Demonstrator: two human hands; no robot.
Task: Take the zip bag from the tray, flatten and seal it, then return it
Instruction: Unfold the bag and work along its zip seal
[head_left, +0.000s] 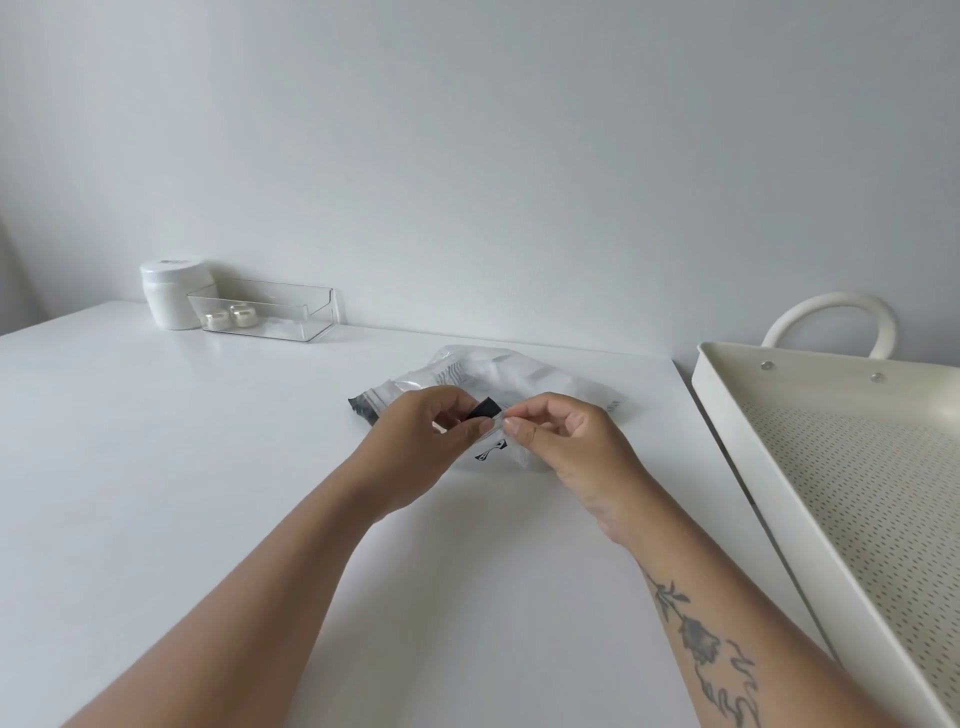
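White table (208, 467) — both hands, left (415, 441) and right (566, 441), pinch the bag's (519, 379) near edge; tray (737, 441) beside.

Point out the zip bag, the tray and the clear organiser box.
zip bag (524, 376), head view, crumpled clear upper part.
tray (727, 415), head view, near-left rim wall.
clear organiser box (306, 317), head view, front wall.

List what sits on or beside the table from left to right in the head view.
White jar → clear box holding two small pearly pots → left hand → right hand, both pinching the zip bag → white perforated tray.
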